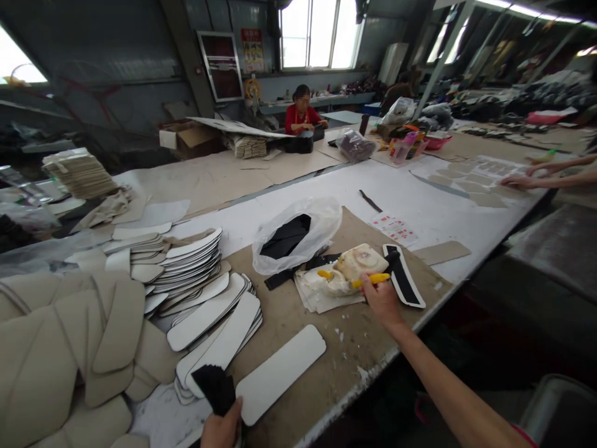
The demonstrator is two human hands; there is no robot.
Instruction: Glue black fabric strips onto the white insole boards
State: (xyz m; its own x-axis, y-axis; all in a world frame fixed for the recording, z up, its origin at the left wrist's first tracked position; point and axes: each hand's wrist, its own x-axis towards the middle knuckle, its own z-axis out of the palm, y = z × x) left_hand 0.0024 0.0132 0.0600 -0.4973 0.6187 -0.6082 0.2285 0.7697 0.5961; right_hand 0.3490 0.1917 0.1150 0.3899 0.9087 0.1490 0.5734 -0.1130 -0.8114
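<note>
My left hand point(224, 429), at the bottom, is closed on a bundle of black fabric strips point(214, 387). Just beside it lies a white rounded panel point(282, 373), flat on the brown board; whether my fingers touch it I cannot tell. Further off, my right hand point(385, 303) grips the yellow handle of a brush point(373, 280). The brush's working end is hard to make out near a glue-crusted white container point(357, 261) on stained sheets. Right of that container rests a white-edged panel with a black strip point(405, 277) on it.
Stacks of white panels point(193, 264) and beige panels point(37, 348) fill the left side. A clear plastic bag with black fabric point(293, 236) sits behind the container. Across the table is a person in red point(303, 118); another person's hands point(520, 180) work at the right.
</note>
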